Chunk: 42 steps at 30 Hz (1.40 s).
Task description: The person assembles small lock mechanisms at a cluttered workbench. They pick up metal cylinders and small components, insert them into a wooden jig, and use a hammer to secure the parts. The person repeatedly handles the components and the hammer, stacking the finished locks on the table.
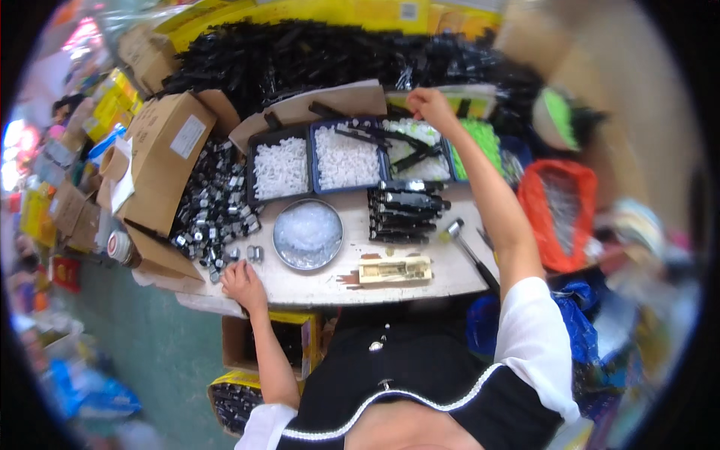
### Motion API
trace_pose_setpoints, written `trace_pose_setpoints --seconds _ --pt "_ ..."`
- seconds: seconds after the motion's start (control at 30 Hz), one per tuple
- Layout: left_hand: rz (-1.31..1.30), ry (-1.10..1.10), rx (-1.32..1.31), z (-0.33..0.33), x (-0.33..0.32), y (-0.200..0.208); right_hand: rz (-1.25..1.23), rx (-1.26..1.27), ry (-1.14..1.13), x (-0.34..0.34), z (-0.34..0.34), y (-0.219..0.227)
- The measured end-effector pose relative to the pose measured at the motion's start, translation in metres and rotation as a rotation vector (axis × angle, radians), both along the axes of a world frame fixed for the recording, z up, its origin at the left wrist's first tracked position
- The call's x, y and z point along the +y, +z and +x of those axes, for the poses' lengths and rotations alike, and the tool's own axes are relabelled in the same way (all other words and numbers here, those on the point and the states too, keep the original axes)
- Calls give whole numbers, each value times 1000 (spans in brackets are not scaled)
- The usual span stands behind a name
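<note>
My left hand rests at the table's front left edge, its fingers apart and holding nothing that I can see. Beside it lie a few short silver cylinders, at the foot of a heap of silver and black cylinders. My right hand reaches far across the table, above the back of a tray of pale pieces topped with long black parts. Its fingers are curled closed; what they hold, if anything, is too small to make out. A cream-coloured block fixture sits at the front, behind it a stack of black parts.
A round metal dish holds clear pieces. Trays of white pieces and green pieces line the back, before a large black pile. A hammer lies at right near a red bag. A cardboard box stands left.
</note>
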State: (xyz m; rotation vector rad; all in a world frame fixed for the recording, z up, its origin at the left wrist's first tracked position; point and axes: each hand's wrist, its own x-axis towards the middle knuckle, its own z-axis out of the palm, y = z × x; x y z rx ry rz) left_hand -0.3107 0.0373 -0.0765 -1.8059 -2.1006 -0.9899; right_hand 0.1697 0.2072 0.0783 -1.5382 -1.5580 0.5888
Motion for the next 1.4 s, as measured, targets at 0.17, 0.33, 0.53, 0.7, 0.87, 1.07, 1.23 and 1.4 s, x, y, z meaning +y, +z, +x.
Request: trace_pose_setpoints --seconds 0.17,0.33,0.53,0.7,0.87,1.07,1.23,1.4 --pt "14 3 12 2 1 -1 187 -372 66 -29 -2 -9" --pt "12 7 18 1 1 -1 60 -714 246 -48 -35 -15" --pt "21 18 25 0 0 0 92 -1137 -4 -37 -50 -48" --pt "84 -36 17 -3 7 -10 247 -823 -28 -37 -26 -29" --pt "81 19 -52 -2 2 -5 223 -358 29 -97 -28 39" --pt "-26 -126 -537 0 5 9 203 -348 38 -215 -38 97" --pt "-111 -510 -333 -3 28 17 -45 -656 196 -277 -51 85" --pt "-221 -339 -294 2 32 23 -10 -1040 189 -265 -102 -18"
